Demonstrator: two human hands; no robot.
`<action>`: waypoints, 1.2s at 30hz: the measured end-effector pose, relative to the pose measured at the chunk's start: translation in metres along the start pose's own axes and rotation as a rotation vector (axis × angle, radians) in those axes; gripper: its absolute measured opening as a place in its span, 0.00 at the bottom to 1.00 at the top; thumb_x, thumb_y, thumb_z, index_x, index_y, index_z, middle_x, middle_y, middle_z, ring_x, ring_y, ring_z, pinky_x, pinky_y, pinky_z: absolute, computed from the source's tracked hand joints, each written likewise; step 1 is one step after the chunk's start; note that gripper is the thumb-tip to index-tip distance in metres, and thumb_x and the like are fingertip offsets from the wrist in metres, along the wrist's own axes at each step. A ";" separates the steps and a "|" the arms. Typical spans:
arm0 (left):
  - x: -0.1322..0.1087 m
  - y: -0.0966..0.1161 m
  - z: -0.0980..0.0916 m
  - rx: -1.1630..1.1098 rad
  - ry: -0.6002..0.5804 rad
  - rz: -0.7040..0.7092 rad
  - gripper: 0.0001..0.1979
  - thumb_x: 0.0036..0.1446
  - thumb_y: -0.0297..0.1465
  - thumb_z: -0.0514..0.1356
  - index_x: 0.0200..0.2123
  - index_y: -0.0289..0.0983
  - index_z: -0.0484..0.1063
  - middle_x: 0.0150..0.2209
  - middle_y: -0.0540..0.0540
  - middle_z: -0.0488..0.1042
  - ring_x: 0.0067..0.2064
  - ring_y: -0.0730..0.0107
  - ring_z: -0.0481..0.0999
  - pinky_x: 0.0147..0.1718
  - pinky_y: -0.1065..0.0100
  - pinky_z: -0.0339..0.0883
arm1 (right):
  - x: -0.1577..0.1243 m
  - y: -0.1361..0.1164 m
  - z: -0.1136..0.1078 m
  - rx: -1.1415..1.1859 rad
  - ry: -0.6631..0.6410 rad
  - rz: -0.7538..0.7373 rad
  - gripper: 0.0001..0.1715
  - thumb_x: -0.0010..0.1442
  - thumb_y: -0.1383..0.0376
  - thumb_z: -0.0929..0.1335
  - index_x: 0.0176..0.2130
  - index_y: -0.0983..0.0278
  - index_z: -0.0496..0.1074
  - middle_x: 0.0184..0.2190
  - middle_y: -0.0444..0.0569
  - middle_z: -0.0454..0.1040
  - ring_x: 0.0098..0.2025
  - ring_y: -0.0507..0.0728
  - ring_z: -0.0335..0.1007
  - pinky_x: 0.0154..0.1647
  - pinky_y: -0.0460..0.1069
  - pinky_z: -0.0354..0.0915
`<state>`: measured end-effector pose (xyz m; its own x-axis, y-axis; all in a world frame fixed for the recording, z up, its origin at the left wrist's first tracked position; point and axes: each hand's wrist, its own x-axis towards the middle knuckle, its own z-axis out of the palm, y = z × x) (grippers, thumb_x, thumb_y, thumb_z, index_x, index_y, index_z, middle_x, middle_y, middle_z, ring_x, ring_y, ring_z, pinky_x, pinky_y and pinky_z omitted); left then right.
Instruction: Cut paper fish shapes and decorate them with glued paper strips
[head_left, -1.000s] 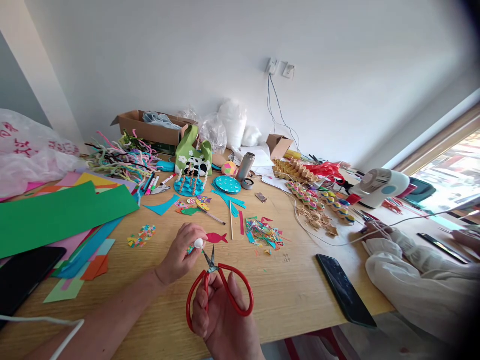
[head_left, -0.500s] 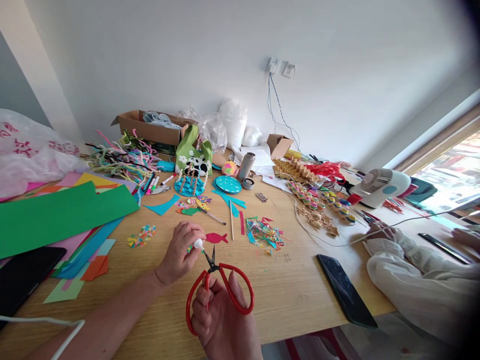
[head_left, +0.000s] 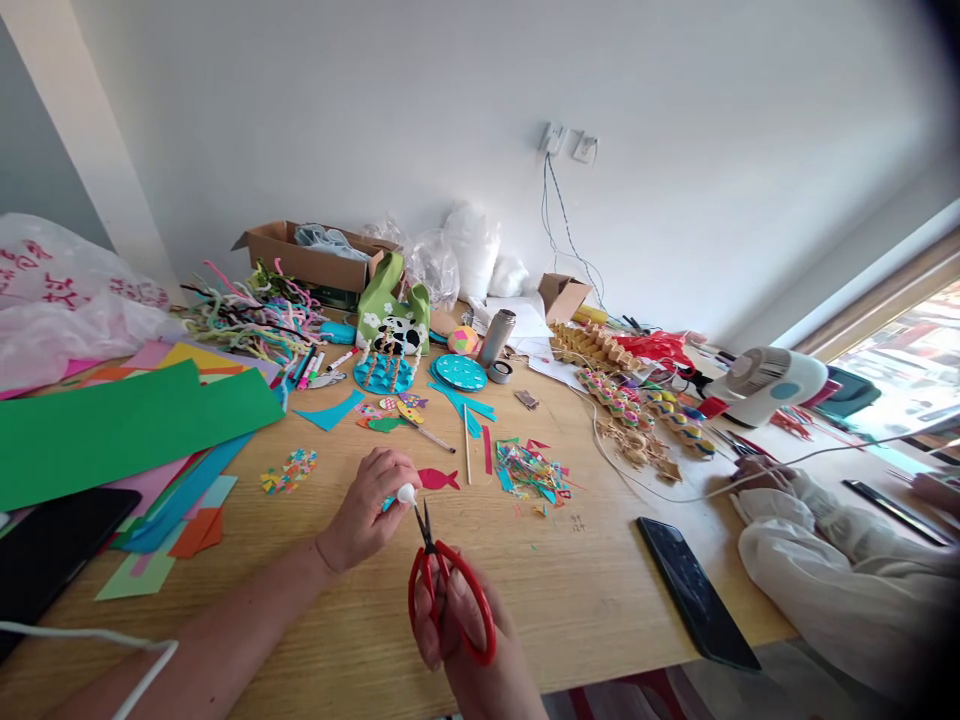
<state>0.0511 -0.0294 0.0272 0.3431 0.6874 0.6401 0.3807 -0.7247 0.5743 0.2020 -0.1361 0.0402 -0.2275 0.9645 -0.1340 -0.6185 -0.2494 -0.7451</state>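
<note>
My left hand (head_left: 373,508) is closed around a small bottle with a white tip (head_left: 406,494), most of it hidden by the fingers. My right hand (head_left: 465,620) grips red-handled scissors (head_left: 429,548), with fingers in the loops. Their narrow blades point away from me, slightly apart, with the tips right beside the bottle's white tip; whether they touch I cannot tell. Just beyond the left hand lies a dark pink paper fish (head_left: 438,480). A strip of the same pink (head_left: 487,450) and a thin white stick (head_left: 466,444) lie farther back.
Paper scraps (head_left: 532,470) are heaped right of centre, and small confetti pieces (head_left: 289,471) lie left. Coloured sheets (head_left: 112,430) cover the left side. A phone (head_left: 697,590) lies near the front right edge. Beyond it are another person's sleeve (head_left: 802,570) and a fan (head_left: 772,380).
The scissors' handles have come closer together and the blades have narrowed. My right hand has shifted slightly right. The left hand still holds the bottle in nearly the same place.
</note>
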 end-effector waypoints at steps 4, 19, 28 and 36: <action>0.001 0.003 0.000 -0.099 -0.087 -0.012 0.09 0.56 0.24 0.51 0.34 0.40 0.69 0.35 0.46 0.72 0.42 0.63 0.69 0.45 0.60 0.63 | -0.002 -0.025 -0.010 -0.103 -0.061 0.109 0.22 0.56 0.50 0.71 0.31 0.67 0.69 0.24 0.45 0.69 0.17 0.44 0.56 0.18 0.42 0.46; 0.003 0.005 0.001 -0.362 -0.246 -0.041 0.05 0.55 0.27 0.56 0.34 0.39 0.72 0.33 0.47 0.73 0.41 0.64 0.71 0.47 0.60 0.61 | -0.009 -0.074 -0.011 -1.308 -0.070 -0.107 0.09 0.55 0.67 0.70 0.37 0.65 0.68 0.27 0.42 0.67 0.28 0.50 0.59 0.30 0.46 0.56; 0.003 0.004 0.002 -0.239 -0.117 -0.013 0.08 0.57 0.24 0.55 0.38 0.40 0.72 0.37 0.47 0.75 0.43 0.65 0.71 0.48 0.59 0.60 | -0.008 -0.046 -0.014 -0.447 -0.091 0.015 0.21 0.55 0.51 0.72 0.35 0.65 0.65 0.26 0.44 0.69 0.18 0.46 0.60 0.17 0.42 0.54; 0.001 -0.001 0.004 -0.146 0.013 0.027 0.08 0.58 0.24 0.57 0.40 0.40 0.72 0.40 0.45 0.72 0.45 0.64 0.70 0.47 0.60 0.63 | -0.008 0.001 -0.008 0.204 -0.132 0.151 0.20 0.60 0.52 0.69 0.37 0.67 0.72 0.25 0.46 0.72 0.16 0.45 0.62 0.13 0.40 0.54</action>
<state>0.0548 -0.0275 0.0252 0.3397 0.6680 0.6621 0.2419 -0.7423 0.6248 0.2095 -0.1431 0.0351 -0.4165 0.8988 -0.1368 -0.7059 -0.4145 -0.5744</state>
